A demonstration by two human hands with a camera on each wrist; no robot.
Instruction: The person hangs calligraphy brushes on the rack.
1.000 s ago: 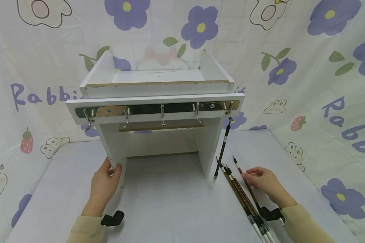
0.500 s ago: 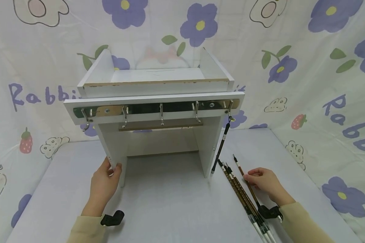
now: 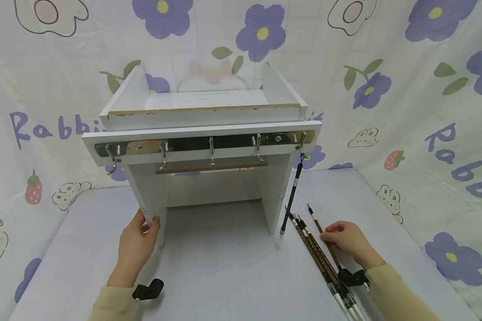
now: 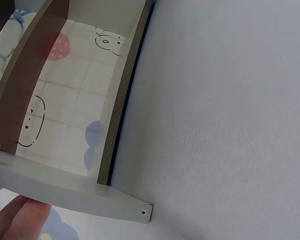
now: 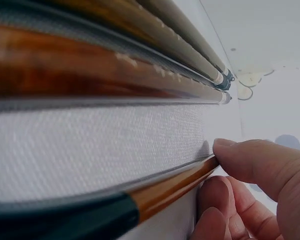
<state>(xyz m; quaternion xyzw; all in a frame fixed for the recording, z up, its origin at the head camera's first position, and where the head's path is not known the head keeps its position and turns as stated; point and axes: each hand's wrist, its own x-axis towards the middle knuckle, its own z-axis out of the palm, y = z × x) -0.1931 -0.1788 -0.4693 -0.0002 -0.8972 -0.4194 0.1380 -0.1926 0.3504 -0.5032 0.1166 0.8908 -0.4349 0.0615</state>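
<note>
The slim brown wooden writing brush with a small loop at its far end (image 5: 175,194) is at the right side of the white cloth-covered desk (image 3: 225,276). Its long axis runs away from the person and leans a little to the left, so the loop points forward, past the grip. The grip of the right hand (image 3: 349,240) is closed on the shaft, with the thumb on one side and the fingers on the other. The loop therefore stands free, while the dark lower part comes back toward the wrist. Whether the brush lies fully on the cloth or is slightly raised, I cannot tell.

Just to the left, nearly parallel, lies a row of patterned brown brushes with clear caps (image 3: 322,261). Farther left and higher, a thin black brush (image 3: 291,196) hangs from the rightmost silver metal hook (image 3: 302,142) of the white wooden shelf (image 3: 205,119). From the right grip, this hook is forward, up and to the left, roughly on the side where the loop points. The right hand is clearly the nearer one; the left hand (image 3: 137,243) is well apart, its grip holding the front edge of the shelf's left side panel (image 3: 144,189).
</note>
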